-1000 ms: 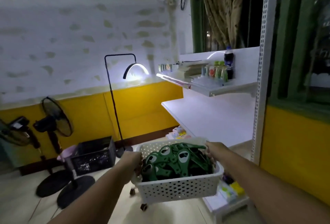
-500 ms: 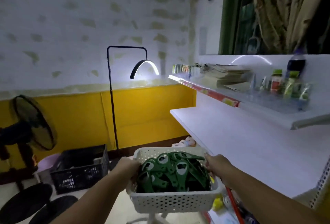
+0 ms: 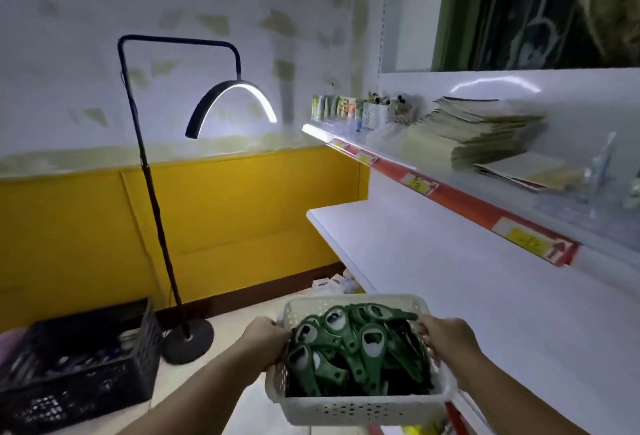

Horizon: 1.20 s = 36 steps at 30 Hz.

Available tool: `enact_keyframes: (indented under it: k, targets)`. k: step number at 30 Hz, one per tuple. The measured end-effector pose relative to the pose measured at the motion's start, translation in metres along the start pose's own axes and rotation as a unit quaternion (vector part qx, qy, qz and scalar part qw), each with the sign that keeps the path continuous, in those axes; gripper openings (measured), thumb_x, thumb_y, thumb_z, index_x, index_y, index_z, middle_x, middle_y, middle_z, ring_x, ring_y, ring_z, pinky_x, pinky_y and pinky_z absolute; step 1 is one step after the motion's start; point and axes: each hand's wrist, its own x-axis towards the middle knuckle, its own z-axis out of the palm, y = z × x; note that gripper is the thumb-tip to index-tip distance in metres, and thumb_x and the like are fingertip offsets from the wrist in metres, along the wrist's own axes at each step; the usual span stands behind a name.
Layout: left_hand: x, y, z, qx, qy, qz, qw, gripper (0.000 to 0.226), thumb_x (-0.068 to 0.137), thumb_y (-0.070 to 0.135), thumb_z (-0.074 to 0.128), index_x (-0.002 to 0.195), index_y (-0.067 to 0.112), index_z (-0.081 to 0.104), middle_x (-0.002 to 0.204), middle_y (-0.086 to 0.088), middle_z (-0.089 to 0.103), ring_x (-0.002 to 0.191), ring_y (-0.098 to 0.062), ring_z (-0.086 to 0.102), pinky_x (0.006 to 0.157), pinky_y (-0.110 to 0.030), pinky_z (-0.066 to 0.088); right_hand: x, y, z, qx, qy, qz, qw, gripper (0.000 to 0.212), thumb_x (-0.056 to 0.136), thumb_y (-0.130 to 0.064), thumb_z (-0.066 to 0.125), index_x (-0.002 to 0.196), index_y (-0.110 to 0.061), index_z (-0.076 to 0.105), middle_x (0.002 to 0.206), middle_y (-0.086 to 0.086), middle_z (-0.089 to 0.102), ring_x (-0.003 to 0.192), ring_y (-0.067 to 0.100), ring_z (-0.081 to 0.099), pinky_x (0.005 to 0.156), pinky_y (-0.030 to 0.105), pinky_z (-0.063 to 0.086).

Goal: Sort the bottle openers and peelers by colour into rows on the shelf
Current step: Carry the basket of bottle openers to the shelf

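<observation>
Now I hold the white basket (image 3: pixel 356 407) in the air with both hands, low in front of me. My left hand (image 3: pixel 265 339) grips the left rim, the fingers curled over the edge. My right hand (image 3: pixel 446 337) grips the right rim in the same way. The walls of the basket have many small holes. Inside lie the green bottle openers (image 3: pixel 370 348) in a loose heap, one across another, and some show an oval opening in the head. I cannot tell if any peeler is among them, because all that I see there is green.

The basket is just beside the front edge of the wide white shelf (image 3: pixel 485 278), which runs away from me on my right side. I cannot tell whether it touches the edge.

Above this board is an upper shelf (image 3: pixel 391 143) with a red strip and yellow labels along its front. It carries a stack of booklets (image 3: pixel 485 136), and at the far end are small packets and a white holder with holes.

On my left stands a black floor lamp (image 3: pixel 232 102) with a lit arc, its round base on the floor. Near the base is a black crate (image 3: pixel 79 375); what lies in it is too dark to name. The wall behind is yellow below and pale above.
</observation>
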Motion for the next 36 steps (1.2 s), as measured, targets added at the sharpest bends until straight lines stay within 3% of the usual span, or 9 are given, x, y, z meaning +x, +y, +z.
enact_keyframes:
  k: [4,11,16,19,24,27,29,31,36]
  targets:
    - [0.077,0.023,0.007,-0.001,-0.001,-0.043,0.999,0.013,0.083,0.008,0.057,0.076,0.0,0.064,0.075,-0.017,0.061,0.062,-0.024,0.057,0.05,-0.023,0.042,0.077,-0.02,0.028,-0.008,-0.023,0.028,0.999,0.03,0.078,-0.014,0.061,0.05,-0.008,0.054,0.044,0.008,0.052,0.042,0.022,0.046,0.053,0.03,0.038]
    - [0.178,0.049,-0.02,0.016,0.003,-0.074,0.997,0.024,0.092,0.013,0.05,0.07,0.011,0.058,0.067,-0.009,0.057,0.055,-0.018,0.055,0.044,-0.019,0.045,0.192,-0.076,0.1,-0.065,-0.048,-0.043,0.996,0.03,0.08,-0.015,0.062,0.053,-0.006,0.055,0.046,0.006,0.058,0.039,0.019,0.048,0.046,0.025,0.039]
    - [0.243,0.071,-0.045,-0.022,-0.089,-0.056,0.994,0.013,0.085,0.014,0.058,0.076,0.015,0.068,0.067,-0.003,0.063,0.06,-0.017,0.056,0.052,-0.024,0.052,0.265,-0.097,0.155,-0.154,-0.011,-0.059,0.986,0.034,0.085,-0.029,0.06,0.056,-0.011,0.054,0.059,0.013,0.067,0.046,0.02,0.051,0.053,0.026,0.039]
    - [0.291,0.078,-0.05,-0.062,-0.133,-0.055,0.988,0.011,0.081,0.006,0.061,0.085,0.013,0.069,0.069,-0.002,0.062,0.063,-0.016,0.055,0.056,-0.03,0.055,0.308,-0.116,0.185,-0.213,0.027,-0.082,0.973,0.042,0.09,-0.034,0.054,0.055,-0.015,0.043,0.053,0.007,0.048,0.051,0.02,0.04,0.051,0.028,0.026]
    - [0.376,0.087,-0.042,-0.173,-0.129,-0.087,0.973,0.03,0.082,-0.011,0.058,0.107,0.006,0.058,0.085,-0.012,0.065,0.069,-0.021,0.058,0.053,-0.037,0.056,0.383,-0.136,0.222,-0.259,0.063,-0.085,0.96,0.047,0.092,-0.039,0.053,0.054,-0.012,0.048,0.054,0.005,0.049,0.053,0.021,0.046,0.05,0.028,0.028]
    - [0.429,0.095,-0.032,-0.219,-0.131,-0.101,0.961,0.029,0.083,-0.012,0.059,0.107,0.004,0.053,0.095,-0.023,0.063,0.076,-0.033,0.06,0.067,-0.055,0.057,0.438,-0.148,0.242,-0.269,0.067,-0.09,0.957,0.034,0.089,-0.038,0.058,0.072,-0.011,0.064,0.073,0.006,0.063,0.07,0.025,0.058,0.059,0.028,0.038]
    - [0.468,0.1,-0.022,-0.239,-0.144,-0.11,0.954,0.028,0.084,-0.013,0.059,0.106,0.002,0.052,0.092,-0.026,0.062,0.077,-0.036,0.06,0.077,-0.062,0.052,0.478,-0.157,0.256,-0.28,0.072,-0.098,0.952,0.026,0.088,-0.04,0.06,0.081,-0.015,0.062,0.081,0.0,0.06,0.076,0.022,0.056,0.063,0.027,0.039]
    - [0.508,0.105,-0.008,-0.263,-0.152,-0.117,0.946,0.028,0.083,-0.015,0.059,0.106,0.0,0.053,0.09,-0.026,0.063,0.076,-0.038,0.062,0.081,-0.063,0.051,0.523,-0.162,0.269,-0.302,0.078,-0.102,0.944,0.026,0.088,-0.043,0.061,0.082,-0.018,0.06,0.083,-0.002,0.059,0.077,0.02,0.055,0.064,0.027,0.04]
    - [0.613,0.134,0.032,-0.289,-0.152,-0.089,0.941,0.03,0.088,-0.007,0.058,0.115,0.006,0.054,0.11,-0.03,0.062,0.102,-0.046,0.062,0.072,-0.056,0.057,0.637,-0.177,0.289,-0.344,0.097,-0.106,0.928,0.029,0.088,-0.044,0.061,0.086,-0.015,0.063,0.091,0.004,0.063,0.079,0.024,0.055,0.069,0.031,0.046]
